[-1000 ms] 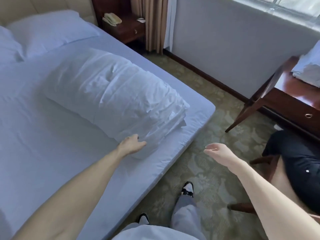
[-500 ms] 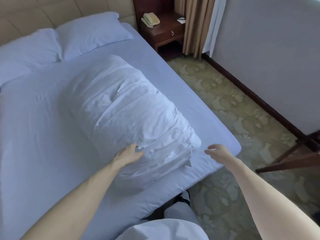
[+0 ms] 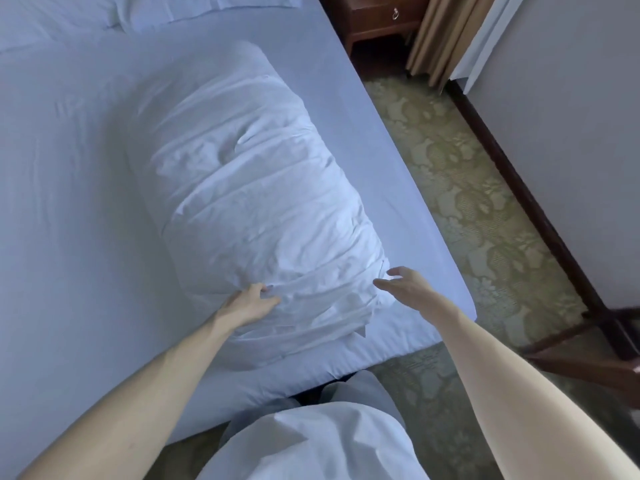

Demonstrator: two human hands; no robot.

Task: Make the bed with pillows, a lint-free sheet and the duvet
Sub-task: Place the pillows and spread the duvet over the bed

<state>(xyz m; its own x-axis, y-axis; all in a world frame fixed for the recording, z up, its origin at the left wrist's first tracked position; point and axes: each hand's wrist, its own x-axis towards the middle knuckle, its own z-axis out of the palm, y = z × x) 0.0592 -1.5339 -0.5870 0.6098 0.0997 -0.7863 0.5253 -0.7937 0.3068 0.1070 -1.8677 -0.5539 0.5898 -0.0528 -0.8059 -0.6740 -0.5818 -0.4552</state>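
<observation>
A folded white duvet (image 3: 249,202) lies as a long wrinkled bundle on the bed (image 3: 69,237), which is covered with a smooth pale sheet. Two pillows (image 3: 180,8) sit at the head end, at the top edge of the view. My left hand (image 3: 249,301) rests on the near end of the duvet, its fingers curling into the fabric. My right hand (image 3: 403,284) hovers at the bundle's near right corner with fingers spread and relaxed, holding nothing.
A wooden nightstand (image 3: 377,19) stands past the bed's far right side, beside beige curtains (image 3: 446,36). Patterned carpet (image 3: 485,220) runs between bed and wall. A dark wooden furniture leg (image 3: 588,344) shows at the right. I stand at the bed's foot corner.
The view has swung left and down onto the bed. My right hand moved from over the carpet to the duvet's near corner. My left hand stayed on the bundle's near end.
</observation>
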